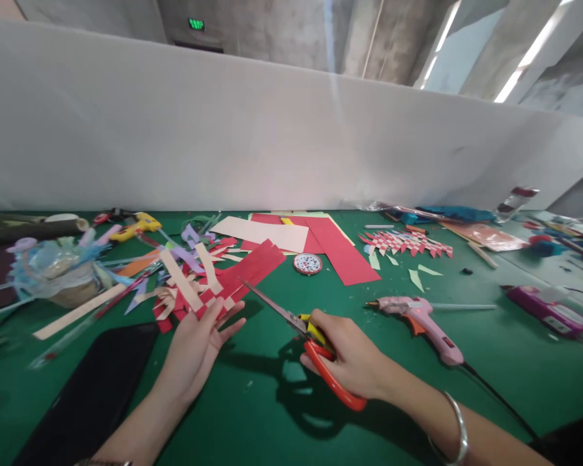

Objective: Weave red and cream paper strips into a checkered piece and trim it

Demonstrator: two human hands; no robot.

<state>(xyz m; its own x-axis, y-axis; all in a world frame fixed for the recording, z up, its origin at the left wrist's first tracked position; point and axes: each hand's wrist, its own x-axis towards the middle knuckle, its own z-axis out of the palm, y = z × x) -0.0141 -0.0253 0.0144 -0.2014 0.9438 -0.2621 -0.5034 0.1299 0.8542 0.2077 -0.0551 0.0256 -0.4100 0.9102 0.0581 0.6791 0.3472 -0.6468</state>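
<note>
Green desk (252, 414), near edge: my right hand (352, 356) grips the scissors (315, 346), blades shut, pointing up-left at the red-and-pink woven paper strips (208, 285) toward the left, where my left hand (199, 340) lies open, fingertips touching them.

The left hand (201, 340) reaches forward from a bare forearm, palm turned inward, fingers spread and loosely extended. The right hand (352, 356) angles in from the lower right, fingers curled closed, a bangle at its wrist.
</note>
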